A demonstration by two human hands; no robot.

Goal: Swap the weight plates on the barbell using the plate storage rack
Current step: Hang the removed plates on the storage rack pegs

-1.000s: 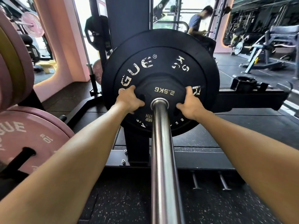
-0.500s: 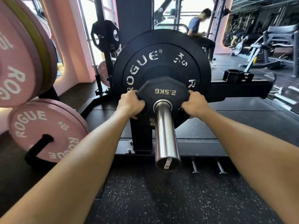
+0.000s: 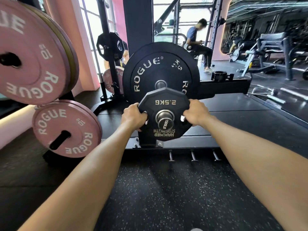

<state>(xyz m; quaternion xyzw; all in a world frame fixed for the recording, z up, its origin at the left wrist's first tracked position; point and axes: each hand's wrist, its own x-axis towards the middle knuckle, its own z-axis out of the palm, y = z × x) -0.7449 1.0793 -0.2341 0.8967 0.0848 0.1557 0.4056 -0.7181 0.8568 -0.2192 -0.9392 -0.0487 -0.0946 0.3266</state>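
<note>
A small black 2.5 kg plate (image 3: 164,104) sits near the very tip of the barbell sleeve (image 3: 165,122), whose end cap reads 1500LB. My left hand (image 3: 133,116) grips the plate's left edge and my right hand (image 3: 195,113) grips its right edge, fingers curled round the rim. Farther back on the sleeve stays the large black Rogue 5 kg bumper plate (image 3: 146,70). On the left, the plate storage rack (image 3: 58,140) carries pink Rogue plates: an upper stack (image 3: 31,64) and a lower one (image 3: 66,127).
A black upright post (image 3: 138,22) rises behind the barbell. A second rack (image 3: 108,45) with black and pink plates stands at the back left. A seated person (image 3: 195,40) is far behind. Gym machines (image 3: 270,47) fill the right. Speckled rubber floor (image 3: 166,189) lies below.
Both hands have slid the 2.5 kg plate outward along the sleeve, away from the big bumper plate, to the sleeve's tip. The view has backed away and more of the pink plates shows.
</note>
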